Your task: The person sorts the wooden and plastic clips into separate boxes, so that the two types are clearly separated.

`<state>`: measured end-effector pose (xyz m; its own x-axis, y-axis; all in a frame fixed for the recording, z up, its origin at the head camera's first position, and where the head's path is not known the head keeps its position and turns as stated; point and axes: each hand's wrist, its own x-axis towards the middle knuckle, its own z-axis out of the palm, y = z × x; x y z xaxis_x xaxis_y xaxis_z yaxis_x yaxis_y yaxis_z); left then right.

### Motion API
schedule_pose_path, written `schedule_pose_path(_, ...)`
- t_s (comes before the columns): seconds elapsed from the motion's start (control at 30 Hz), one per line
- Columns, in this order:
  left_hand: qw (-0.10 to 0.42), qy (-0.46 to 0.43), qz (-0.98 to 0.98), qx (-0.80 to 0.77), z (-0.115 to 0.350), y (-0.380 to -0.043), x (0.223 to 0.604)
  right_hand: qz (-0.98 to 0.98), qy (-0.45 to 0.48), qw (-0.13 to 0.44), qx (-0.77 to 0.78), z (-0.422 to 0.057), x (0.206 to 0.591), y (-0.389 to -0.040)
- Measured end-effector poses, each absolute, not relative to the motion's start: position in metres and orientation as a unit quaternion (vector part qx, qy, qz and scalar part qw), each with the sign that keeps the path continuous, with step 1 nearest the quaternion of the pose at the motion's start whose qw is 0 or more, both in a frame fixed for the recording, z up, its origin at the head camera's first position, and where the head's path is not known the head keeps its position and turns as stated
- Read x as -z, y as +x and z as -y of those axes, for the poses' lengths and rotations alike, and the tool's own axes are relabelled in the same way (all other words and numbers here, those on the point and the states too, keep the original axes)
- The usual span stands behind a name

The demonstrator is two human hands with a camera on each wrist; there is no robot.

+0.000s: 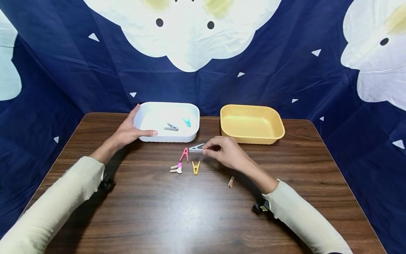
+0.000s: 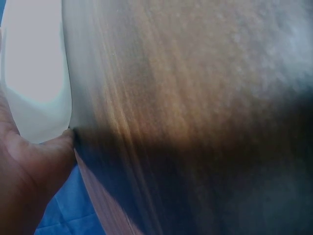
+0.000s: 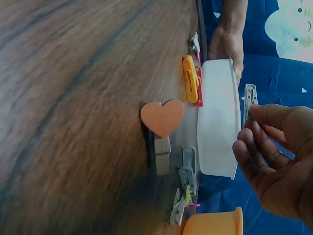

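Observation:
My left hand (image 1: 129, 130) holds the left end of a white plastic basin (image 1: 168, 137), its thumb along the front wall and fingers at the left side. Inside the basin lie a grey clothespin (image 1: 171, 127) and a teal clothespin (image 1: 187, 122). Just in front of it, my right hand (image 1: 224, 151) pinches a light grey clothespin (image 1: 196, 148) between thumb and fingertips, above the table in the right wrist view. Near that hand are a red clothespin (image 1: 184, 154), a yellow clothespin (image 1: 196, 167) and small wooden clips (image 1: 175, 169) with pink and white hearts.
A yellow basin (image 1: 252, 137) stands to the right of the white one on the brown wooden table (image 1: 152, 211). A wooden clip with an orange heart (image 3: 163, 117) lies nearer me. Another grey clothespin (image 3: 187, 171) shows beyond it. Dark blue cloth (image 1: 203, 88) hangs behind.

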<state>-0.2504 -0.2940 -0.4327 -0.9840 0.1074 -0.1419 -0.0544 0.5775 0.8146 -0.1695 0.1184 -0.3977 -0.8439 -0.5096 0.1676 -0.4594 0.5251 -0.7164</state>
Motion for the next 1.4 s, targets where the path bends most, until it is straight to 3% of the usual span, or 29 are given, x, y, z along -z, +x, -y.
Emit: schedule_pose_path(1.4, 0.087, 0.014, -0.883, -0.461, 0.293, -0.249, 0.433, -0.870, -0.241, 0.009, 0.430, -0.065, 0.381, -0.206)
